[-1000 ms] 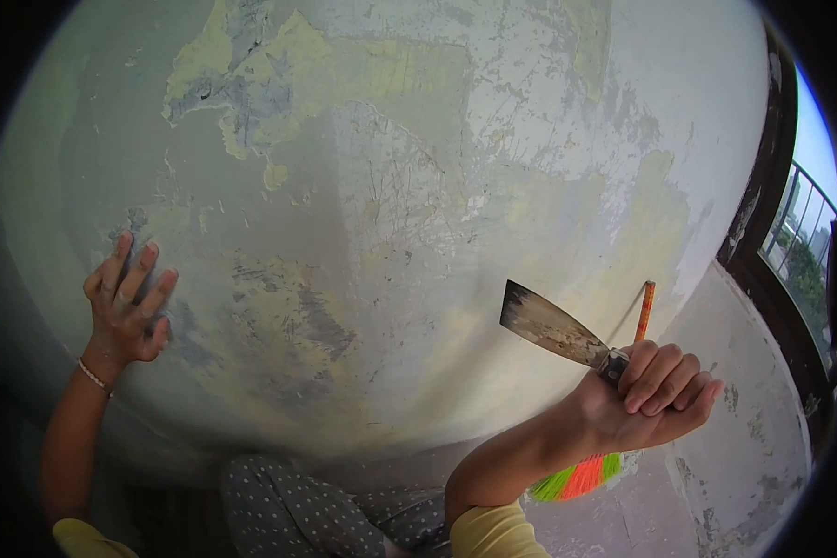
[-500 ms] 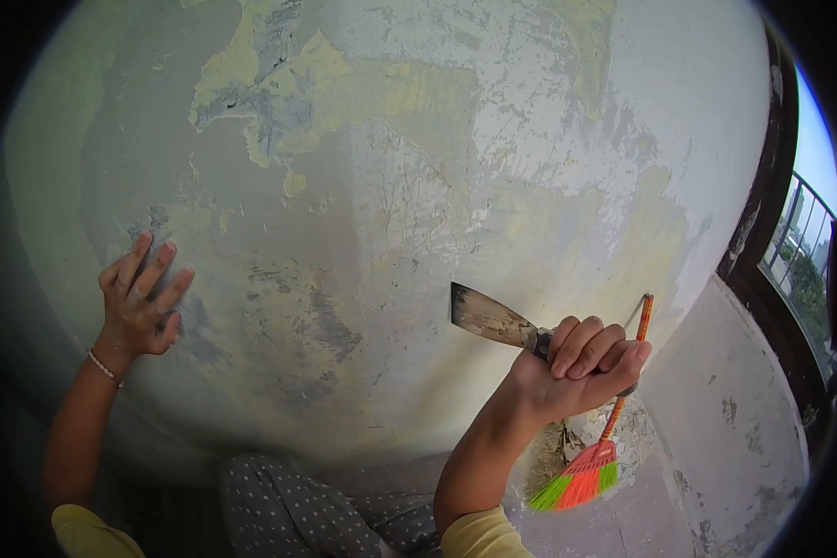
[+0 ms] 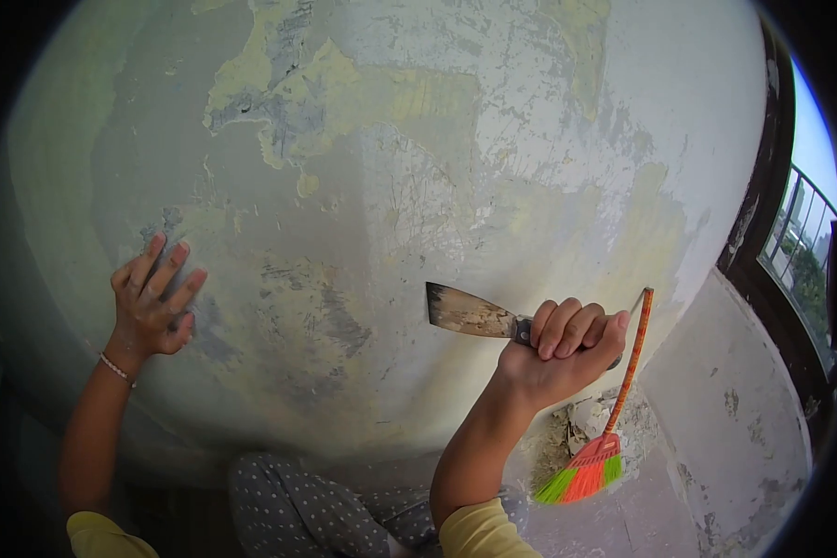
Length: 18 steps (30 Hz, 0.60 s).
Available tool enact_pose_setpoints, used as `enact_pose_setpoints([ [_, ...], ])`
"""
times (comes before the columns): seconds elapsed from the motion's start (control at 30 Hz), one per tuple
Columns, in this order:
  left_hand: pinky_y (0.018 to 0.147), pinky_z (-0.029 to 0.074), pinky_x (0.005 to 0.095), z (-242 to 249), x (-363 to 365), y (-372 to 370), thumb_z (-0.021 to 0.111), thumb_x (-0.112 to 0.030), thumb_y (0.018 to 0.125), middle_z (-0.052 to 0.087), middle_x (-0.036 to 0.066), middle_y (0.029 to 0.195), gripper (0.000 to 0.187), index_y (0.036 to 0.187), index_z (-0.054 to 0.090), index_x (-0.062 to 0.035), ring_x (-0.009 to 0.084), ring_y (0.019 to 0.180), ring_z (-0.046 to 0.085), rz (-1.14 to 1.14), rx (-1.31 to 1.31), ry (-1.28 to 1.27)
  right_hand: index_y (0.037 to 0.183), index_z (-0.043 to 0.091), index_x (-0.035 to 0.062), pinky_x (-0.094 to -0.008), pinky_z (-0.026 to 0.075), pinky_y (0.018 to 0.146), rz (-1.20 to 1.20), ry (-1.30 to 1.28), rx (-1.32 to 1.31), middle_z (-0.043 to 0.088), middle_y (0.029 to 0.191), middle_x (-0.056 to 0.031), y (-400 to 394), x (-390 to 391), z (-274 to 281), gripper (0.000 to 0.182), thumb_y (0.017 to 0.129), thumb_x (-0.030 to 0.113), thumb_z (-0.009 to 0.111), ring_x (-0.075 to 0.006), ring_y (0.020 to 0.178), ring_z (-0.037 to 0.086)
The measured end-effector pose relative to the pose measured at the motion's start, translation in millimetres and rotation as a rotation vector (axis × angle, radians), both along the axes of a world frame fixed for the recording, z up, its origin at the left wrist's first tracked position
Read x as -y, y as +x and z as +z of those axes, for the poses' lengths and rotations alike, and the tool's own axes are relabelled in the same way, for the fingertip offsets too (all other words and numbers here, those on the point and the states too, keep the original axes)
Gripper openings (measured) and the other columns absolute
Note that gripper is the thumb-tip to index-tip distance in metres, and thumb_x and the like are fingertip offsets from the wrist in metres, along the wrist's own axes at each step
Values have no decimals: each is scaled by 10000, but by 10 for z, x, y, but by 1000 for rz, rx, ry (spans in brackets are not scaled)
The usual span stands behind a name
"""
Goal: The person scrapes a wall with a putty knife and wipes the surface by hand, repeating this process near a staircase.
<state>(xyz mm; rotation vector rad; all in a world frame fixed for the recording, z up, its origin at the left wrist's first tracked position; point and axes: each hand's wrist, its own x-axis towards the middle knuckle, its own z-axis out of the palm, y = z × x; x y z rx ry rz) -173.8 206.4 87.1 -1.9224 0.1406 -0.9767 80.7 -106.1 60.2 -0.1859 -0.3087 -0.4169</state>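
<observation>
A putty knife (image 3: 474, 312) with a worn, stained blade is gripped by its dark handle in my right hand (image 3: 567, 349). Its blade points left, the edge right at the surface of the wall (image 3: 400, 232). My left hand (image 3: 155, 298) rests against the wall on the left, fingers spread, a beaded bracelet on the wrist. Between both hands the wall is patchy, with peeled paint, yellowish areas and grey scraped marks (image 3: 335, 316).
A small broom (image 3: 588, 470) with green and orange bristles leans against the wall at the right. Flaked paint debris (image 3: 563, 437) lies behind it on the floor (image 3: 623, 521). A dark window frame (image 3: 763, 223) stands at far right. My dotted trousers (image 3: 298, 507) show below.
My right hand and the putty knife have moved left along the wall. The view has shifted slightly, and my left hand keeps about the same place on the wall.
</observation>
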Motion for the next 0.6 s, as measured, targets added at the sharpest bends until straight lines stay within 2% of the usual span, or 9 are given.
enact_pose_setpoints([
  [0.07, 931, 323, 380, -1, -7, -9, 404, -294, 835, 475, 64, 1388, 464, 1279, 530, -244, 270, 1323, 385, 3, 5, -1, 584, 245, 167, -199, 202, 291, -138, 52, 122, 281, 434, 22, -67, 221, -19, 439, 973, 280, 412, -62, 316, 230],
  [0.1, 928, 326, 378, 3, -6, -7, 402, -297, 836, 476, 63, 1388, 464, 1278, 532, -245, 269, 1320, 389, -10, 4, 2, 596, 246, 167, -191, 223, 283, -151, 91, 250, 267, 439, 27, -40, 375, -68, 424, 985, 265, 382, -58, 314, 240],
  [0.2, 923, 330, 376, 11, -9, 1, 395, -303, 841, 480, 63, 1384, 461, 1277, 533, -243, 267, 1315, 397, -30, 8, 1, 592, 229, 161, -194, 223, 286, -185, 183, 356, 258, 448, 36, -74, 573, -76, 435, 1003, 246, 344, -59, 319, 236],
  [0.3, 921, 331, 376, 6, -20, -5, 384, -312, 853, 487, 63, 1377, 455, 1275, 535, -237, 265, 1310, 401, -31, 6, -3, 574, 225, 166, -224, 186, 310, -302, -68, 147, 250, 455, 34, 55, 57, -42, 461, 989, 284, 386, -71, 325, 217],
  [0.33, 922, 331, 376, -5, -28, -10, 377, -317, 860, 492, 64, 1373, 451, 1273, 535, -234, 263, 1308, 403, -20, 10, 4, 568, 229, 168, -231, 183, 316, -190, -32, 89, 246, 454, 33, 54, 104, -23, 465, 978, 291, 411, -73, 323, 218],
  [0.43, 921, 330, 375, -19, -53, -18, 367, -329, 873, 493, 64, 1372, 445, 1273, 535, -229, 261, 1305, 405, -10, 13, 15, 569, 229, 165, -223, 204, 309, -123, -34, 125, 256, 445, 32, 30, 196, -39, 463, 984, 284, 394, -74, 324, 222],
  [0.5, 921, 328, 374, -16, -56, -8, 365, -331, 876, 491, 65, 1374, 445, 1274, 535, -229, 261, 1305, 405, -21, 17, 20, 574, 240, 161, -210, 228, 300, -81, 22, 309, 275, 442, 25, 26, 392, -89, 455, 999, 273, 358, -72, 322, 232],
  [0.53, 920, 326, 373, -17, -55, -11, 362, -332, 879, 490, 65, 1376, 444, 1275, 535, -230, 260, 1304, 405, -32, 17, 22, 584, 252, 161, -201, 235, 287, -16, 132, 454, 287, 441, 19, 55, 501, -132, 444, 1012, 256, 322, -68, 319, 237],
  [0.6, 920, 325, 372, -5, -44, -12, 360, -332, 881, 489, 66, 1377, 443, 1276, 535, -230, 260, 1303, 406, -27, 16, 21, 596, 246, 162, -207, 229, 284, -124, 183, 435, 287, 445, 18, 1, 565, -130, 431, 1016, 239, 305, -65, 318, 230],
])
